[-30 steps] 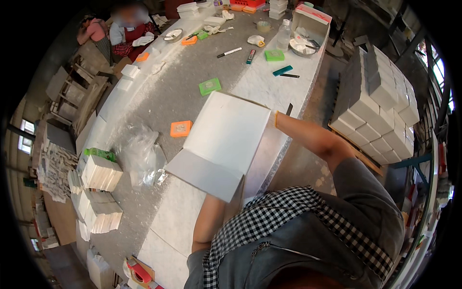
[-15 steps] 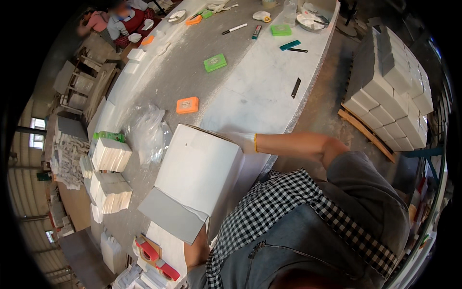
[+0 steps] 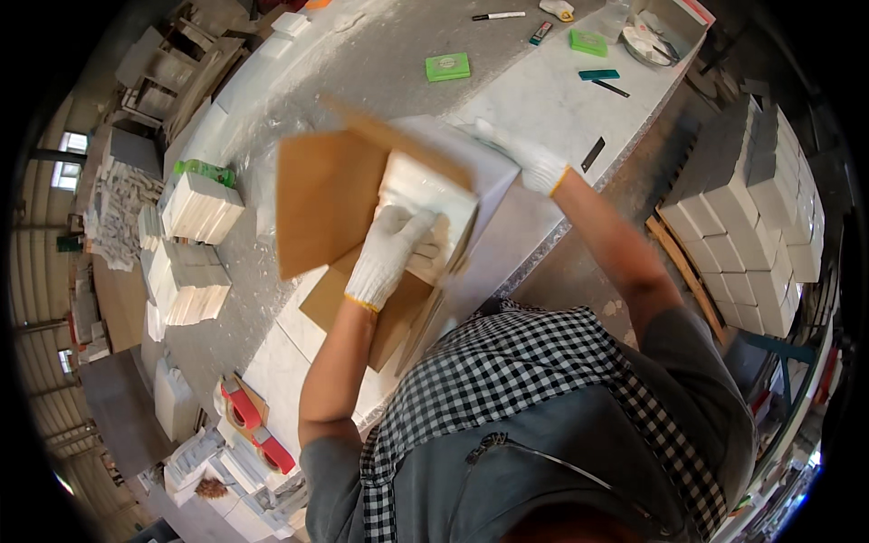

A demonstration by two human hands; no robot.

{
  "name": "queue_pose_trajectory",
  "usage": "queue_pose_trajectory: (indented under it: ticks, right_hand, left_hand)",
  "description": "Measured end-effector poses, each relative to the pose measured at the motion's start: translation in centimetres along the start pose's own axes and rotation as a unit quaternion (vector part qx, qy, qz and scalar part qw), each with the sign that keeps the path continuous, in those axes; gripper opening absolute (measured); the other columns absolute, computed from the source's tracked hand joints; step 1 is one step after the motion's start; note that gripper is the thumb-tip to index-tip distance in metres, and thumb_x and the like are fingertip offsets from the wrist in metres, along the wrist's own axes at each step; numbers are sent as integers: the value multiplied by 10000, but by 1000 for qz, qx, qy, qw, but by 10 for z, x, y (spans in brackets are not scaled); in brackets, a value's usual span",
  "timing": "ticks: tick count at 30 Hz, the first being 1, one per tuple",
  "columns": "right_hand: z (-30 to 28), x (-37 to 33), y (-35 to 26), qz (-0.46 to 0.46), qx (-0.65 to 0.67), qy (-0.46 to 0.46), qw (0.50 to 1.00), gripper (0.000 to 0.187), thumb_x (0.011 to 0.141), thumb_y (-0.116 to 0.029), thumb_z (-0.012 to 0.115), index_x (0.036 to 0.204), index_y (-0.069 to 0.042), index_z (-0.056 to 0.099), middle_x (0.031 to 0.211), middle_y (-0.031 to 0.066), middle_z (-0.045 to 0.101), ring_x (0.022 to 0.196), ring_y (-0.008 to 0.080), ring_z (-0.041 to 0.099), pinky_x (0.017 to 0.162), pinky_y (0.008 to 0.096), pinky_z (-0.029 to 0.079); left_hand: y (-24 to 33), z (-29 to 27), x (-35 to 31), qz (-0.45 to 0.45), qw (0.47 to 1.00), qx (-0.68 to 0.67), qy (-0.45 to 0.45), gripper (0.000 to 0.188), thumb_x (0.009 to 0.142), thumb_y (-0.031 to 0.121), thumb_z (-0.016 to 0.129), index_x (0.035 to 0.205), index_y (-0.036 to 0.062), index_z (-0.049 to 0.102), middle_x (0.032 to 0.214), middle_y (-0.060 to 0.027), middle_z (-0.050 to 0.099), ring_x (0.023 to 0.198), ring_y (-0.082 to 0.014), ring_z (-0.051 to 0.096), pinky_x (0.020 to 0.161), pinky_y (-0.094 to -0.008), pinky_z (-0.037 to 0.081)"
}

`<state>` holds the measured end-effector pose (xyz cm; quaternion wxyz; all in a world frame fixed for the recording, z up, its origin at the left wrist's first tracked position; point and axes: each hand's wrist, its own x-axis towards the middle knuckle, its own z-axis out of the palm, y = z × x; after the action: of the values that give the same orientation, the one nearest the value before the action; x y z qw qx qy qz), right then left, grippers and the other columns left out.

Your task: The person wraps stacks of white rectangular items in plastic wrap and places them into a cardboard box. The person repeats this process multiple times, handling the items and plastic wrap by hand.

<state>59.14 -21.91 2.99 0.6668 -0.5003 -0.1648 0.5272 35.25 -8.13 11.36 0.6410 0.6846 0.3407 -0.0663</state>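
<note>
A cardboard box point(image 3: 330, 185), white outside and brown inside, is tilted on the table with its flaps spread and its open side towards me. White slab-like contents point(image 3: 453, 201) show inside it. My left hand point(image 3: 398, 242), in a white knit glove, reaches into the opening with fingers apart, lying against the white contents. My right hand point(image 3: 529, 161), gloved the same way, holds the outside of the box at its far right. Its fingers are smeared by motion. Part of the box's right side is blurred.
Stacks of white tiles point(image 3: 195, 282) stand on the left, a green bottle point(image 3: 206, 172) lying on one. Red tape dispensers point(image 3: 246, 412) lie at lower left. Green blocks point(image 3: 448, 67), a marker point(image 3: 498, 15) and dark blades point(image 3: 593, 154) lie beyond the box. White boxes point(image 3: 751, 226) are piled on a pallet at right.
The box has turned over, so its open flaps and brown inside now show instead of a closed white face. My left hand has come from below the box into its opening.
</note>
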Motion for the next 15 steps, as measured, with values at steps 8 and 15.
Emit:
queue_pose_trajectory:
  ticks: [8,15]
  right_hand:
    - [-96,-19,8,-174,-85,257,947,514,1079,-397,531,1430,-24,578,1377,49,608,1256,145,536,1072,295,422]
    - [-45,-63,-10,-185,60,301,934,535,1086,-410,503,1485,-55,518,1430,68,581,1330,202,526,1116,361,411]
  left_hand:
    - [61,15,-26,274,851,441,-72,455,979,437,590,1165,34,689,936,-146,707,949,-339,671,921,-415,498]
    - [31,0,-26,325,832,438,-104,682,903,700,533,1124,87,733,981,-207,680,985,-375,593,1033,-442,402]
